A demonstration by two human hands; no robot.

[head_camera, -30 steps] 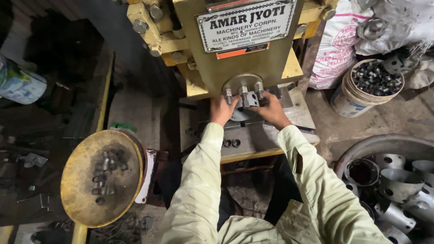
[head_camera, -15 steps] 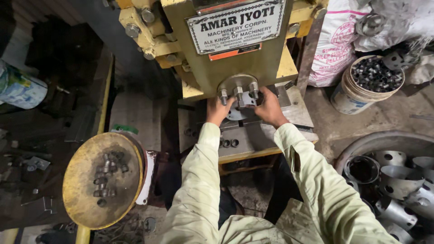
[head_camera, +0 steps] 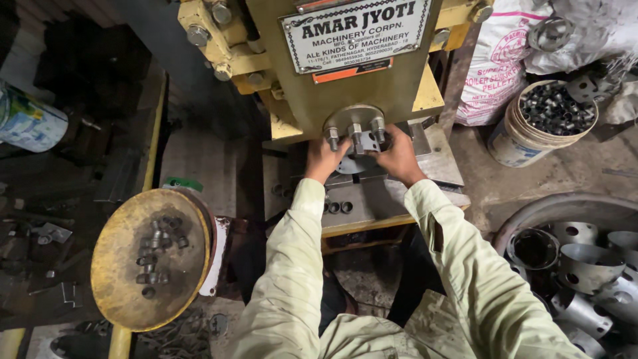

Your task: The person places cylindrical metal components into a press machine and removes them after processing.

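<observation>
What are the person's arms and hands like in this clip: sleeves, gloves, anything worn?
Both arms are in long, loose sleeves of pale yellowish-green cloth, creased and marked with dark grime, reaching the wrists. The left sleeve and right sleeve look like one shirt. The left hand and right hand are bare: no gloves. No watch or rings can be seen from this view.

White nameplate (head_camera: 355, 30) — printed sack (head_camera: 498, 63)

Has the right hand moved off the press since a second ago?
No. The right hand stays beside the round bolted flange on the yellow press.
</observation>
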